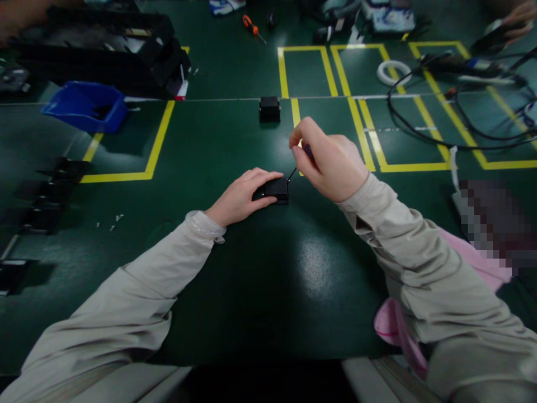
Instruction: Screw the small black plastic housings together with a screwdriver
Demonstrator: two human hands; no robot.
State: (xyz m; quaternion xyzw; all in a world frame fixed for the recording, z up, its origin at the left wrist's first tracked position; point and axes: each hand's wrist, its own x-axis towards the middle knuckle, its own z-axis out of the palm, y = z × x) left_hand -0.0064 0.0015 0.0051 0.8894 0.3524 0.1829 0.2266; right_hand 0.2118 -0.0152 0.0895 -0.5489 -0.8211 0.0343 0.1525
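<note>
My left hand [245,193] grips a small black box-shaped part [277,190] between thumb and fingers, holding it down on the green table. In my right hand [329,159] is a screwdriver [292,173], its dark handle mostly hidden by my closed fingers. The thin shaft slants down to the left, and its tip meets the right end of the black part. A similar black block [269,109] stands a little farther back. Several small screws [117,217] lie to the left of my left hand.
A blue bin [86,106] and stacked black trays [159,53] are at the back left. More black parts [46,201] line the left side. An orange screwdriver [250,26], a white tape ring [393,73] and a black cable [398,115] lie farther back. Another person's hand [518,25] shows top right.
</note>
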